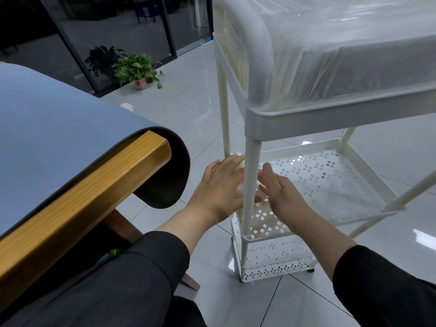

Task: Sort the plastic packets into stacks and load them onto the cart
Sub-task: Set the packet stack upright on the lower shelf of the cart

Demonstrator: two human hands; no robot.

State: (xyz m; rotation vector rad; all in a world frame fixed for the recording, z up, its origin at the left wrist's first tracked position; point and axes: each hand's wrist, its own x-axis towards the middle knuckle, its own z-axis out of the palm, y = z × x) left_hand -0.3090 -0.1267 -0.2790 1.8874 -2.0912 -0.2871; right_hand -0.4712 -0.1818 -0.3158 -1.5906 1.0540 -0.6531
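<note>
A white three-tier cart (306, 119) stands on the tiled floor at the right. Clear plastic packets (342, 50) fill its top tray and hang over the rim. Both hands reach toward the perforated middle shelf (330, 180), one on each side of the near corner post (251, 175). My left hand (217, 187) has straight fingers just left of the post. My right hand (280, 192) has straight fingers over the shelf's near corner. A faint clear packet (240, 185) seems to lie between the two hands, partly hidden by the post.
A wooden table (77, 201) with a blue-grey mat (59, 119) hanging over its edge is at the left. A potted plant (136, 69) stands by dark glass doors at the back. The cart's bottom shelf (276, 267) sits near the floor.
</note>
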